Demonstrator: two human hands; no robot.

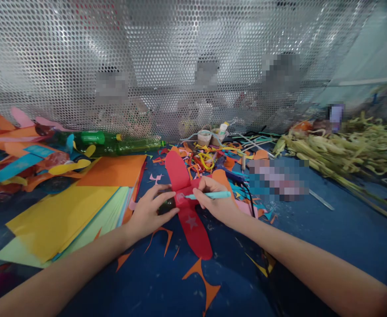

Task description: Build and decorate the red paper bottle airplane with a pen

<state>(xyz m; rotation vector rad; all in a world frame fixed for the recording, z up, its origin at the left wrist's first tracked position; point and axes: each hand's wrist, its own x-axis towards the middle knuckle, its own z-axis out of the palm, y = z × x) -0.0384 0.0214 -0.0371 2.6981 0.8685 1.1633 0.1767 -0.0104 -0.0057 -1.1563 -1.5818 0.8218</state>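
slim bare forearms [69, 262], bare left hand [145, 213] and right hand [223, 209], slender fingers [170, 215]

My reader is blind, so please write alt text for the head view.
The left hand grips a dark glossy body with a red wing-shaped piece; the right hand holds a light-blue pen to the piece. Yellow paper sheets lie left, pale dry husks right.

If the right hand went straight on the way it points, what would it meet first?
Most likely the red, star-marked wing-shaped sheet: the light-blue pen in the right hand already reaches over it. Whether the tip touches is unclear.
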